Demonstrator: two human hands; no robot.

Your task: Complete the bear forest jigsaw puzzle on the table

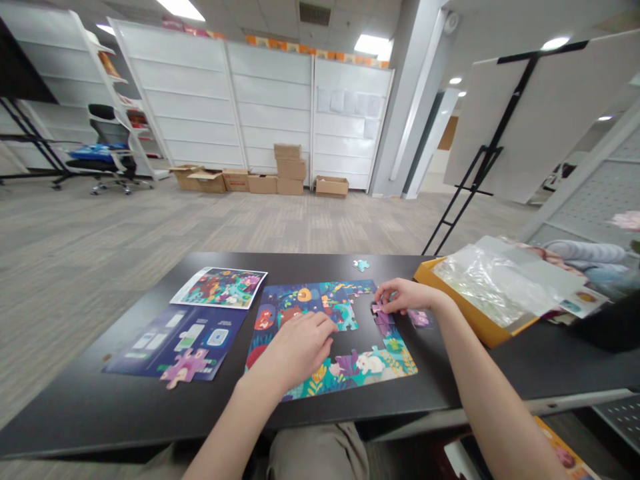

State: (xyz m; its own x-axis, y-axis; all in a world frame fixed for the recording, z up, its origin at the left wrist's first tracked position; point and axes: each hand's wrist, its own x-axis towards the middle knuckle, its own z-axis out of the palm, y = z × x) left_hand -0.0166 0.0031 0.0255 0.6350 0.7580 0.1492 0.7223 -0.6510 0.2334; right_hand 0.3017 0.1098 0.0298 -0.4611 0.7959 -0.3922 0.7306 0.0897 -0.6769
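Note:
A colourful jigsaw puzzle (320, 390) lies on the dark table, with a gap through its middle and right side. My left hand (304, 341) rests on it palm down, fingers laid forward over the pieces. At the puzzle's right edge, my right hand (407, 295) pinches a purple puzzle piece (383, 321) between thumb and fingers. Just right of that hand is another purple piece (419, 319). A pink-purple piece (186, 367) sits at the left on a dark blue sheet (143, 363), and a light blue piece (361, 265) near the far edge.
A printed reference picture (223, 288) overlaps the blue sheet. On the right stands a yellow box (480, 327) with clear plastic wrap (493, 283) over it. Beyond the table are cardboard boxes (290, 170), a wheeled chair (103, 150) and a board on a black stand (477, 170).

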